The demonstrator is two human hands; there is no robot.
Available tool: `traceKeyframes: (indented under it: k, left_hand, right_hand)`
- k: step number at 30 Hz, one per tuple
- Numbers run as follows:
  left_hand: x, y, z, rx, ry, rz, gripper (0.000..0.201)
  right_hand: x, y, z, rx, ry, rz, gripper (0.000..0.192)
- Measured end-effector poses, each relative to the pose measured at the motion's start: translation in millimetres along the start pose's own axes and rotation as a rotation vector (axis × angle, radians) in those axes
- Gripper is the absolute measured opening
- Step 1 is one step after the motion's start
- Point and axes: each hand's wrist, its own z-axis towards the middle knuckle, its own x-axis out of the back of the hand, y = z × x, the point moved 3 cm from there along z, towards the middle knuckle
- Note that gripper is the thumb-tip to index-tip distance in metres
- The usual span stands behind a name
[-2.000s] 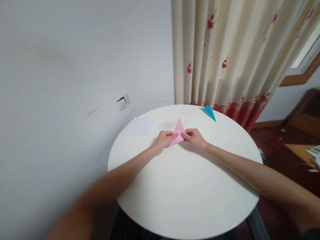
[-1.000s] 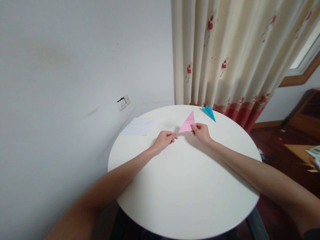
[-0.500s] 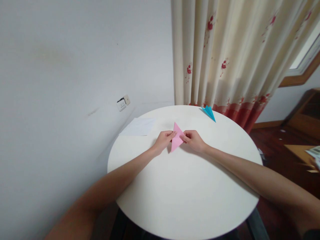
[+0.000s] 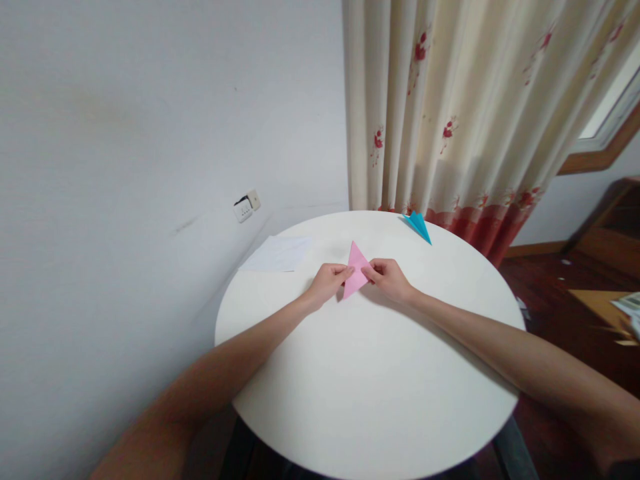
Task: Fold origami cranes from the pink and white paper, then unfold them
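Observation:
A piece of pink paper (image 4: pixel 357 275), folded into a triangle, is held just above the round white table (image 4: pixel 370 373). My left hand (image 4: pixel 329 283) pinches its left edge between thumb and fingers. At the right corner, my right hand (image 4: pixel 390 279) grips the same paper, thumb on top. One point of the triangle aims away from me and another toward me. The fingers beneath the paper are partly hidden.
A blue folded paper plane (image 4: pixel 419 228) lies near the table's far right edge. White paper sheets (image 4: pixel 277 254) rest at the far left by the wall. A floral curtain (image 4: pixel 445 100) hangs behind the table, and a wall socket (image 4: pixel 243 210) is at left.
The pink paper has shifted slightly away from me and to the right, turning a little. Both hands keep their pinch on it and have barely moved.

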Motion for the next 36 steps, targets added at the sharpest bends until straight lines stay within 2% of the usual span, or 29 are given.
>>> traceKeyframes:
  k: [6, 11, 15, 32, 36]
  left_hand:
    - [-0.5, 0, -1, 0.003, -0.023, -0.035, 0.049]
    - [2.6, 0, 1, 0.032, 0.056, -0.165, 0.043]
    - [7.1, 3, 2, 0.020, 0.115, -0.184, 0.041]
    - [15.6, -3, 5, -0.048, 0.269, -0.238, 0.043]
    - [21.7, -5, 7, -0.016, 0.306, -0.295, 0.047]
  right_hand:
    - [-2, -3, -2, -0.009, -0.095, -0.021, 0.039]
    - [-8, -7, -6, -0.019, -0.248, -0.002, 0.042]
    - [-10, -9, -9, -0.014, -0.307, 0.011, 0.042]
    - [-8, -9, -9, -0.051, -0.382, 0.040, 0.041]
    - [-7, -7, -8, -0.047, -0.345, 0.035, 0.040]
